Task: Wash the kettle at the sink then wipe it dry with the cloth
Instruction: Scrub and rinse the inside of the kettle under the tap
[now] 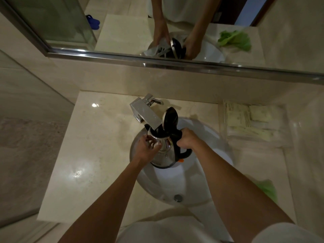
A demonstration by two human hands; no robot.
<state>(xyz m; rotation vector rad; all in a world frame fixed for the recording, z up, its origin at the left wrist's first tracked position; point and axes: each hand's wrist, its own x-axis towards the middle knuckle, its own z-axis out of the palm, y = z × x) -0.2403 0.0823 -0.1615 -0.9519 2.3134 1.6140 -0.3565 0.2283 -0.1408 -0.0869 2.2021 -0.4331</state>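
You held the kettle (164, 149) over the sink (175, 181), your right hand (187, 139) with its grip clamped on the black handle (185, 153), your left hand (146, 148) spread against the steel side, which likely was wet, slippery and stiff.

Dim, warm light; glare spots on the countertop (77, 173); edges bent.
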